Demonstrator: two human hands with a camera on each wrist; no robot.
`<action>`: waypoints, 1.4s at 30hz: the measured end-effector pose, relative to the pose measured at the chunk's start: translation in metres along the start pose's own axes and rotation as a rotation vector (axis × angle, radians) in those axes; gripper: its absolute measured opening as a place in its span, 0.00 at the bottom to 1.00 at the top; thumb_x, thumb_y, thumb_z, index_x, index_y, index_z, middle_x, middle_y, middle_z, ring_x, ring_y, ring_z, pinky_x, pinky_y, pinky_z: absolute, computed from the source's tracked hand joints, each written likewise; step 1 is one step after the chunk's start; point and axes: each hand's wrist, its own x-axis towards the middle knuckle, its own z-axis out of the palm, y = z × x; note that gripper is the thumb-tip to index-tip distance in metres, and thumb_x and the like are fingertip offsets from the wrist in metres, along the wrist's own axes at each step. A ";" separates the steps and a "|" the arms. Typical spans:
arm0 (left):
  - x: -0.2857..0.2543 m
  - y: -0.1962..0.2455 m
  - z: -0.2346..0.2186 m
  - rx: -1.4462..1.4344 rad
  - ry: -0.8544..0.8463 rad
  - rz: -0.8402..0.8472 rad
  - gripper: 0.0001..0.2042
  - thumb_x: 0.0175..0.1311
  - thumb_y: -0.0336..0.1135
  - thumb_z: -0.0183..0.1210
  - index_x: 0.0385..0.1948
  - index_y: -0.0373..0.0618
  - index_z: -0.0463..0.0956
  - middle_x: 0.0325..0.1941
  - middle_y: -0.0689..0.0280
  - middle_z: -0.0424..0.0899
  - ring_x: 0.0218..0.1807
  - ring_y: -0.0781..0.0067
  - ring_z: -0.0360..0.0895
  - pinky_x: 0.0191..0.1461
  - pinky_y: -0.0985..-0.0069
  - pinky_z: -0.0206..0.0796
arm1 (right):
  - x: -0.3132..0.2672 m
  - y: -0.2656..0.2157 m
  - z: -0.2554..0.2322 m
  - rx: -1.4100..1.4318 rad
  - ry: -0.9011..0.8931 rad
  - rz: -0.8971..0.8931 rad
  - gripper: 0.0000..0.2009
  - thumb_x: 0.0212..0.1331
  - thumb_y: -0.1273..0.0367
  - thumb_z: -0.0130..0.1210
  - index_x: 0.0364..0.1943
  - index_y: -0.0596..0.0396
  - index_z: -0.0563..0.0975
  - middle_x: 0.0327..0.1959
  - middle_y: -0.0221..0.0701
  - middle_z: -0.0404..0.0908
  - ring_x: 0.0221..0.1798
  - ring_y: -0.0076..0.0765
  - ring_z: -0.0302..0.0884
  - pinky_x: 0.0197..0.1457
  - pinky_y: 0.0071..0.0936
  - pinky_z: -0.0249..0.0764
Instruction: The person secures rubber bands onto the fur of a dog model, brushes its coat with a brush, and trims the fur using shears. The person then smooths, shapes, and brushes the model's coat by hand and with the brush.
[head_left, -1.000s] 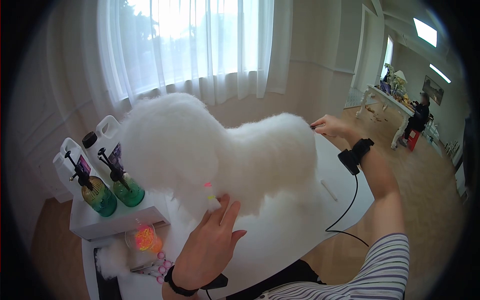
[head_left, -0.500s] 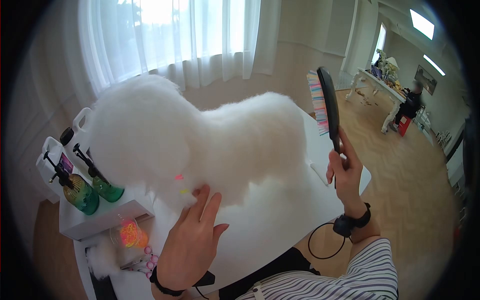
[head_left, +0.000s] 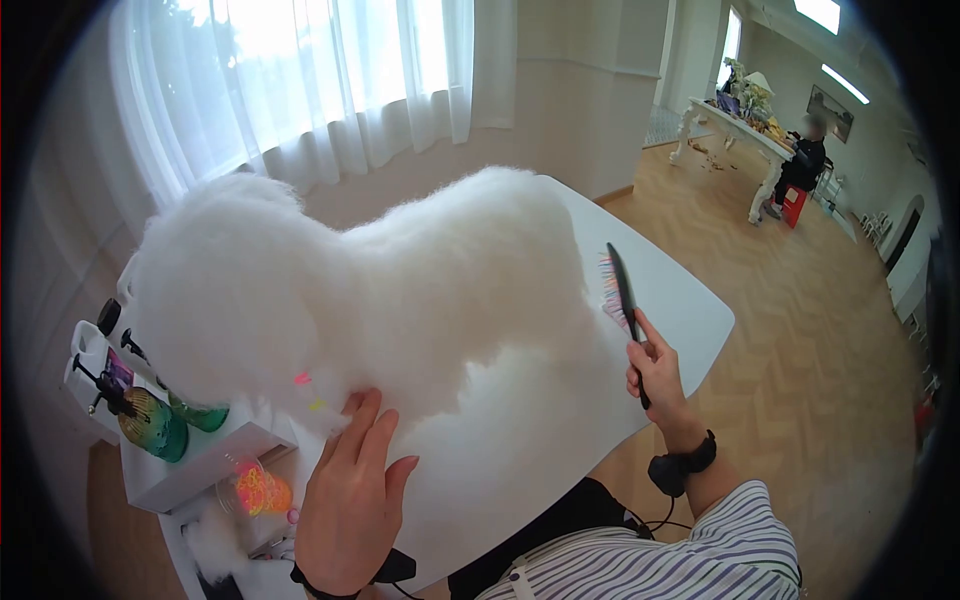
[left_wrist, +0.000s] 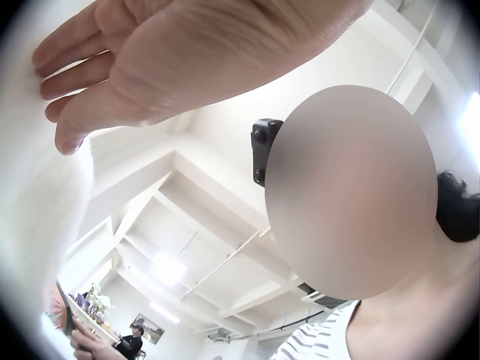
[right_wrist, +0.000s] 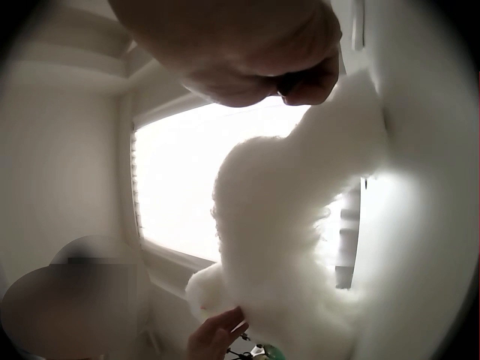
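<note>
A white, fluffy dog-shaped figure (head_left: 450,270) stands on the white table, its head end at the left in the head view. Small pink (head_left: 303,378) and yellow-green bands (head_left: 316,405) show in the fur of its lower head. My left hand (head_left: 350,510) rests its extended fingers against the fur beside these bands, palm partly seen in the left wrist view. To the right of the rump, my right hand (head_left: 660,380) grips the black handle of a pin brush (head_left: 620,285). Its multicoloured bristles face the figure, apart from the fur.
Pump spray bottles (head_left: 153,425) and white jugs (head_left: 95,365) stand at the left by a white stand (head_left: 215,460). A clear cup of bright elastic bands (head_left: 262,490) and a white tuft (head_left: 215,540) lie nearer. Far right, a person (head_left: 803,160) sits at another table.
My right hand has come away from the rump, swung the brush up, then lowered it beside the figure. My left hand stays at the fur. The head view has shifted right.
</note>
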 end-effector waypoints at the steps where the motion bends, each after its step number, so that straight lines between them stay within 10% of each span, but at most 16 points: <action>1: -0.001 -0.001 0.000 0.009 -0.004 -0.005 0.17 0.54 0.29 0.60 0.46 0.39 0.71 0.56 0.52 0.73 0.58 0.49 0.70 0.56 0.65 0.66 | 0.003 0.000 -0.002 0.013 0.049 -0.013 0.27 0.62 0.74 0.46 0.67 0.54 0.55 0.25 0.24 0.61 0.15 0.16 0.61 0.13 0.18 0.57; 6: -0.006 -0.003 -0.006 0.014 0.076 0.006 0.09 0.54 0.26 0.59 0.37 0.37 0.73 0.44 0.53 0.80 0.49 0.50 0.76 0.46 0.65 0.69 | -0.001 -0.024 0.016 -0.140 0.198 -0.465 0.26 0.63 0.73 0.47 0.66 0.56 0.56 0.29 0.26 0.67 0.19 0.16 0.61 0.19 0.16 0.60; 11: -0.011 -0.006 -0.019 0.171 0.157 -0.114 0.11 0.54 0.22 0.56 0.40 0.37 0.71 0.44 0.51 0.79 0.42 0.49 0.77 0.40 0.65 0.71 | -0.008 -0.044 0.042 -0.440 -0.135 -1.209 0.23 0.49 0.82 0.59 0.53 0.63 0.72 0.27 0.33 0.74 0.25 0.28 0.69 0.29 0.21 0.66; 25: -0.021 -0.015 -0.037 0.246 0.402 -0.258 0.15 0.56 0.18 0.47 0.45 0.40 0.72 0.41 0.55 0.80 0.42 0.51 0.78 0.44 0.65 0.69 | -0.040 0.008 0.086 -0.804 -1.015 -1.296 0.35 0.40 0.82 0.52 0.55 0.26 0.74 0.22 0.21 0.72 0.19 0.24 0.69 0.22 0.21 0.69; 30: -0.026 -0.018 -0.046 0.250 0.476 -0.276 0.16 0.53 0.17 0.47 0.45 0.39 0.73 0.41 0.54 0.80 0.43 0.51 0.78 0.44 0.65 0.70 | -0.050 -0.021 0.096 -0.763 -1.068 -1.388 0.33 0.35 0.82 0.54 0.51 0.30 0.77 0.23 0.21 0.73 0.18 0.22 0.67 0.20 0.20 0.65; 36: -0.033 -0.025 -0.050 0.263 0.638 -0.245 0.11 0.63 0.21 0.44 0.41 0.36 0.75 0.37 0.49 0.80 0.40 0.47 0.77 0.43 0.67 0.68 | -0.056 -0.019 0.121 -0.512 -0.550 -1.464 0.26 0.35 0.79 0.56 0.44 0.36 0.81 0.24 0.23 0.71 0.16 0.22 0.62 0.19 0.20 0.59; 42: -0.034 -0.026 -0.055 0.276 0.627 -0.288 0.11 0.61 0.21 0.46 0.43 0.37 0.74 0.40 0.52 0.80 0.41 0.48 0.77 0.45 0.68 0.67 | -0.057 -0.021 0.112 -0.883 -0.946 -1.509 0.32 0.36 0.80 0.54 0.51 0.33 0.77 0.20 0.21 0.66 0.17 0.21 0.61 0.20 0.19 0.62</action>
